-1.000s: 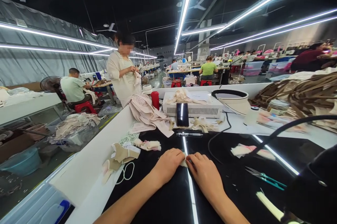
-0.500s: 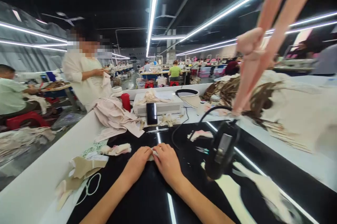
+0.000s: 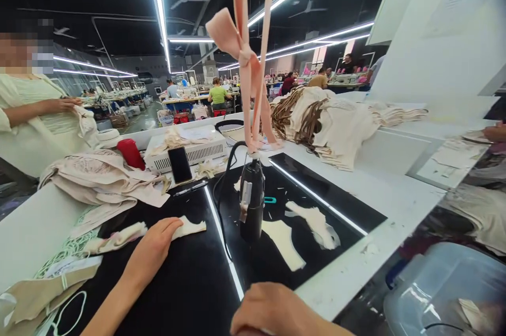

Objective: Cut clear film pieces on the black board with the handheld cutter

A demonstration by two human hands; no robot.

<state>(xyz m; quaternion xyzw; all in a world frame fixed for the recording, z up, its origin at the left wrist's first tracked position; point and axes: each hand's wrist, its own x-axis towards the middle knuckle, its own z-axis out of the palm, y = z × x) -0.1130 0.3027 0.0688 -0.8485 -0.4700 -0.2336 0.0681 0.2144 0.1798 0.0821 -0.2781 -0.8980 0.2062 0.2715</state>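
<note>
My left hand (image 3: 152,249) lies flat on a long cream fabric piece (image 3: 190,227) on the black work surface (image 3: 197,283), fingers stretched out. My right hand (image 3: 272,309) sits at the bottom edge of the view, near the table's front rim, with knuckles up and fingers curled under; what it holds is hidden. A black hand tool (image 3: 252,199) hangs from a knotted pink ribbon (image 3: 247,57) just right of my left hand. Two cream cut pieces (image 3: 284,238) lie behind the tool.
A phone (image 3: 179,164) leans on a white box (image 3: 193,150), with a pen (image 3: 192,187) and a red cylinder (image 3: 130,152) nearby. Fabric piles lie at left (image 3: 98,175) and back right (image 3: 328,120). A co-worker (image 3: 35,115) stands at left. A plastic bin (image 3: 446,294) is at lower right.
My view has swung to the right. My hands, which pinched a small cream piece together, have parted: the left now rests on a fabric strip, the right has drawn back to the near edge.
</note>
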